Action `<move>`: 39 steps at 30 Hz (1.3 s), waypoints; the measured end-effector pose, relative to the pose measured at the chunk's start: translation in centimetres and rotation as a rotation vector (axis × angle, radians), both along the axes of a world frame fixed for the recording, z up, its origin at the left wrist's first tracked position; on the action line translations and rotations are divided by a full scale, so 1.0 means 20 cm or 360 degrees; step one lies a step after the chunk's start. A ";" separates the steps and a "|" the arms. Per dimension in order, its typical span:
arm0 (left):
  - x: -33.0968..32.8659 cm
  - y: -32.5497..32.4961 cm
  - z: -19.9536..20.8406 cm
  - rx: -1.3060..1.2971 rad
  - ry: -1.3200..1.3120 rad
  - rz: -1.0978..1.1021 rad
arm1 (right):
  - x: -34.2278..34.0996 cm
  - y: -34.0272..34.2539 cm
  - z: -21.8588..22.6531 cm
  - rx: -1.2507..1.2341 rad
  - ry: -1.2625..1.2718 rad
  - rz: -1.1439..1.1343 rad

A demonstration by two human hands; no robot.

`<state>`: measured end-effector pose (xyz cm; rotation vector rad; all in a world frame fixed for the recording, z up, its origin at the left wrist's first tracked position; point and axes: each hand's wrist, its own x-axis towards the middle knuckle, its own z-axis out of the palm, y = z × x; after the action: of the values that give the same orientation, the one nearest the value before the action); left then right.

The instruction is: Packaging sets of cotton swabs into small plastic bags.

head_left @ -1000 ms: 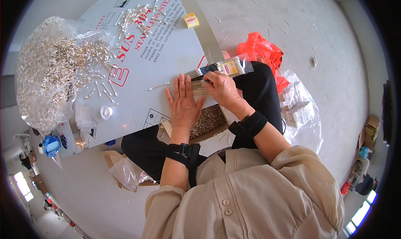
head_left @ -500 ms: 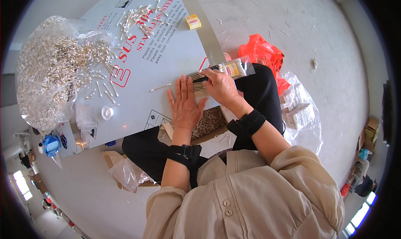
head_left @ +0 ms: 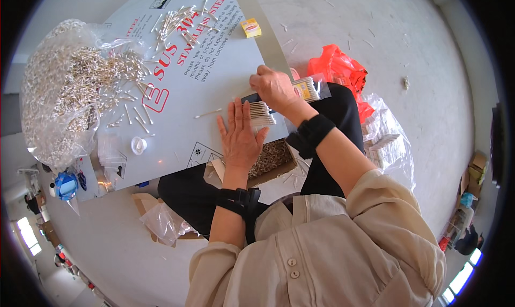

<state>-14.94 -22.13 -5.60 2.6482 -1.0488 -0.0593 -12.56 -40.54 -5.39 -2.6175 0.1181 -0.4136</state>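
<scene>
My left hand (head_left: 240,138) lies flat on the metal-topped table, fingers stretched out, its fingertips against a row of cotton swabs (head_left: 260,114) laid side by side. Just beyond that row, my right hand (head_left: 274,88) is closed, knuckles up; whatever its fingers may hold is hidden. A dark flat strip (head_left: 250,98) shows between the two hands. Beside the right hand, at the table's edge, sits a clear bag of cotton swabs (head_left: 307,89) with a yellow label. One loose cotton swab (head_left: 208,113) lies left of my left fingertips.
A large clear bag (head_left: 53,92) spills many swabs at the left. More swabs (head_left: 179,25) and small yellow labels (head_left: 250,27) lie farther back. A small white cup (head_left: 138,145) stands near. Below are an open box (head_left: 273,162), a red bag (head_left: 335,65) and packed swabs (head_left: 389,146).
My right hand has lifted off the swab row and shifted away toward the far side, exposing more of the row. The left hand stays flat in nearly the same spot.
</scene>
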 end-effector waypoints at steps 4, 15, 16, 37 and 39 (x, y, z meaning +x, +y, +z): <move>0.01 0.00 0.00 0.0086 0.0000 -0.0002 | 0.11 -0.05 0.05 0.0153 0.0090 0.0027; 0.01 0.01 0.01 0.0024 0.0046 0.0007 | -0.35 0.01 0.12 0.0539 0.0119 -0.0062; 0.01 0.01 0.01 0.0033 0.0051 0.0011 | -0.38 0.06 0.12 0.0538 0.0116 -0.0063; 0.10 -0.23 -0.05 -0.1922 0.0837 0.0469 | -0.26 0.27 -0.07 0.1710 -0.0599 -0.0339; 0.09 -0.26 -0.04 -0.1924 0.0842 0.0482 | -0.25 0.23 -0.06 0.1584 -0.0560 -0.0346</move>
<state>-13.12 -27.41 -6.44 1.5058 -0.2890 -0.0377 -17.58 -35.88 -6.61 -1.5367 0.3794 -0.6691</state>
